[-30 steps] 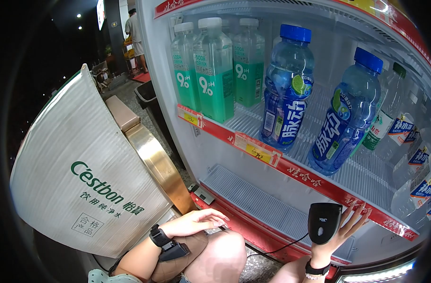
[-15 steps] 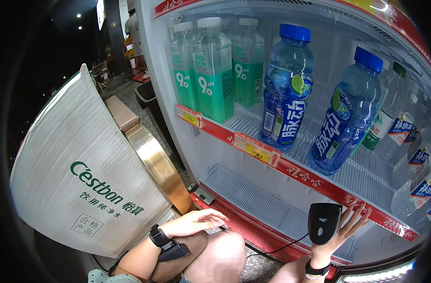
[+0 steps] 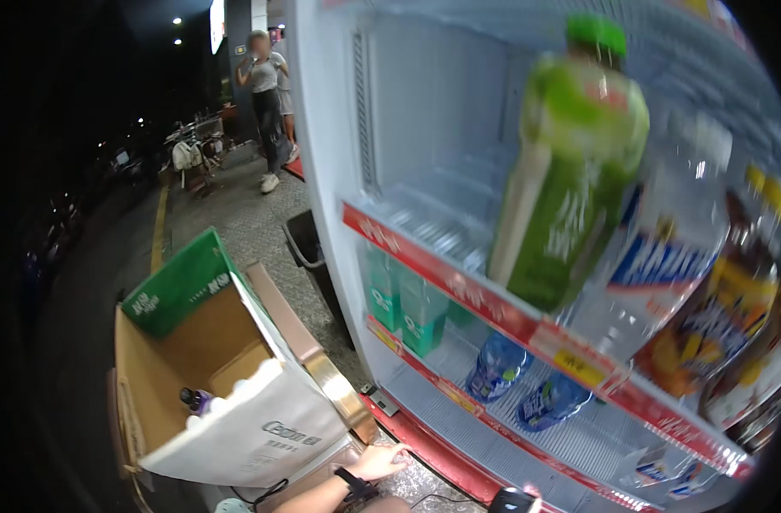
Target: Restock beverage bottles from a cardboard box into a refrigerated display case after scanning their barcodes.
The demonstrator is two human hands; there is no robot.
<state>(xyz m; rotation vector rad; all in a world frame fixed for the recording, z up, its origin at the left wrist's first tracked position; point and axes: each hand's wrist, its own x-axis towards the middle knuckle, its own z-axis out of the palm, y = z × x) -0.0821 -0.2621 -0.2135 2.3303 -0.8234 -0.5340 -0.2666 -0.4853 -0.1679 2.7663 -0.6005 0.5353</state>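
My left hand (image 3: 382,462) hovers low beside the carton, fingers loosely stretched out and nothing in them; a black band circles the wrist. At the bottom edge my right hand (image 3: 534,498) shows only a little, behind the black barcode scanner (image 3: 512,501) it holds, which is partly cut off. In the open fridge (image 3: 322,128), a large green-capped bottle (image 3: 562,179) stands on the upper shelf, blurred. Beside it are a clear bottle with a blue-and-white label (image 3: 668,248) and an orange-labelled bottle (image 3: 733,299). Two blue bottles (image 3: 551,402) stand below.
An open white carton (image 3: 279,427) stands left of the fridge, with a dark-capped bottle (image 3: 195,400) and white caps inside. A dark bin (image 3: 305,244) is behind it. Farther back, a person (image 3: 266,94) stands on the pavement near parked bikes (image 3: 198,145).
My view has swung up and left, bringing the upper shelf and the carton's inside into sight. Both hands now appear lower; the scanner is mostly at the bottom edge.
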